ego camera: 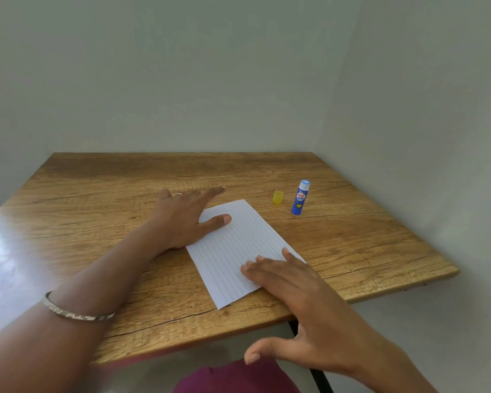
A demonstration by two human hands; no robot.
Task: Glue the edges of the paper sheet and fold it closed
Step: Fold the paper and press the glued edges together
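Note:
A white lined paper sheet (238, 245) lies folded on the wooden table (125, 194), slanted, near the front edge. My left hand (182, 219) rests flat at its far left corner, thumb on the paper, fingers spread. My right hand (292, 290) presses its fingertips on the sheet's near right part, thumb hanging off the table edge. Neither hand holds anything. A blue glue stick (300, 197) stands upright and uncapped beyond the sheet at the right, with its yellow cap (278, 197) standing just left of it.
The table fits into a corner of pale walls at the back and right. A black table leg (315, 373) shows below the front edge, beside maroon clothing (233, 378). A metal bangle (77, 313) circles my left wrist.

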